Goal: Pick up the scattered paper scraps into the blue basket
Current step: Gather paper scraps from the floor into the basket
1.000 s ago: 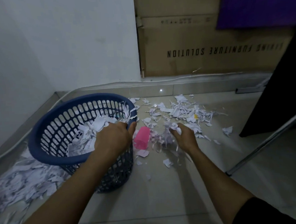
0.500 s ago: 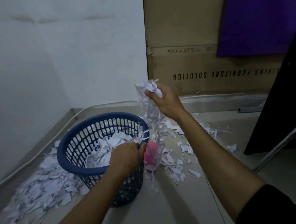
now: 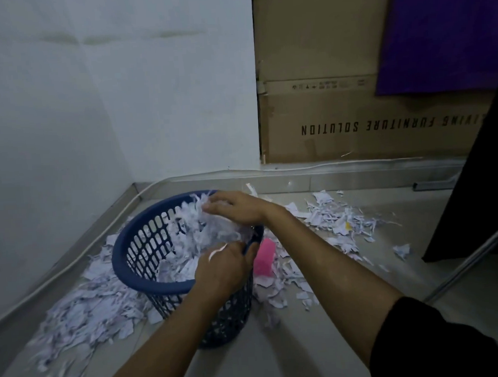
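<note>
- A large drift of paper scraps [image 3: 83,309] lies on the floor [image 3: 281,358] to the left of the basket, packed into the corner by the wall; none of it has been gathered yet, so most of the job looks to be ahead.
- The blue basket [image 3: 136,271] stands upright on the floor, partly filled with white scraps that heap toward its far right side.
- The left hand [image 3: 220,268] has its grip curled round the near right rim of the basket, steadying it. If that hold pulls sideways, the light basket could tip and spill what is already in.
- The right hand [image 3: 237,208] is over the far right of the basket's mouth, fingers bent down onto a loose wad of shreds [image 3: 203,220] it is holding; whether the grip is letting go I cannot tell.
- That wad sits right at the rim, so strips could slide over the edge and fall back outside.
- A pink object [image 3: 264,256] sits just beside the basket on its right, among scraps; a careless handful could sweep it in with the paper.
- A second scatter of scraps [image 3: 337,220] spreads further right; thin pieces lying flat may be missed.
</note>
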`<state>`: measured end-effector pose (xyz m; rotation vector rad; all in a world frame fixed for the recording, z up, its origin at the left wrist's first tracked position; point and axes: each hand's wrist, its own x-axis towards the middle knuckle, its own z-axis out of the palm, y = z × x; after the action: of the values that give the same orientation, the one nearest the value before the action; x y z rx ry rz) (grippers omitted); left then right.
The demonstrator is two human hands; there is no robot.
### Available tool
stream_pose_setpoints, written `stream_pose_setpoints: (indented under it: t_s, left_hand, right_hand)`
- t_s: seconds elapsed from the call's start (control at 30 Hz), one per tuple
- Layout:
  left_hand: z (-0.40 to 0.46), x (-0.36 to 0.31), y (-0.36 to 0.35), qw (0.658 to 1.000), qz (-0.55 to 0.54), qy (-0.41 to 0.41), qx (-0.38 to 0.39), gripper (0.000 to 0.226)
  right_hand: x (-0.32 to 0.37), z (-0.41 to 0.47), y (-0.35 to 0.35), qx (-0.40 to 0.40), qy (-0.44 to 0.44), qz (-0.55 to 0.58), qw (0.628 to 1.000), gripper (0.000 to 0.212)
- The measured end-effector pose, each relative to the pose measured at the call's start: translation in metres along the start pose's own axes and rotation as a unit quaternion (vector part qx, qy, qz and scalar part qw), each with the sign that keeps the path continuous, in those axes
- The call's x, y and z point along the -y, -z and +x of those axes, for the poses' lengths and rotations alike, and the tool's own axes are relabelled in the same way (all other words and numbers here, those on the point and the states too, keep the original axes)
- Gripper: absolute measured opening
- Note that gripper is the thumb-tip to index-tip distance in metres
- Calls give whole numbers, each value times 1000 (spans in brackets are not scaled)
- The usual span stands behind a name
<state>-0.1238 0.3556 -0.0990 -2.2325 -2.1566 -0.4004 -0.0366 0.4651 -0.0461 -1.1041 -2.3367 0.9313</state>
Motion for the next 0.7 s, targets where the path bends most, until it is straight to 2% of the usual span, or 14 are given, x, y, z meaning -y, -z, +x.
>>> stream_pose_setpoints:
  t_s: [0.1,0.27,0.37,0.43,0.53,0.6,0.7]
  left_hand:
    - [3,0,0,1000,-4,1,19,61]
    - [5,-2,2,1000,6,-4,19,63]
    - [7,2,2,1000,-1,4,25,63]
    - [11,6,1,1000,-6,11,25,64]
    - [15,8,-2,1000,-2,16,10,64]
    - [19,5,-5,1000,7,20,4,63]
    - [25,6,-4,1000,9,27,-7,60]
  right_hand:
    - [-8,-6,5,-21,17,20,999,61]
    - [-39,-23,20,-207,12,107,973,32]
    - [-82,-41,10,-281,-56,125,950,23]
    - [-114,-55,-4,-281,-113,124,945,22]
    - [-156,-73,-31,-216,-187,112,952,22]
    - [-181,-75,-52,-164,-232,105,953,29]
    - [-208,-68,-77,-128,-257,110,952,41]
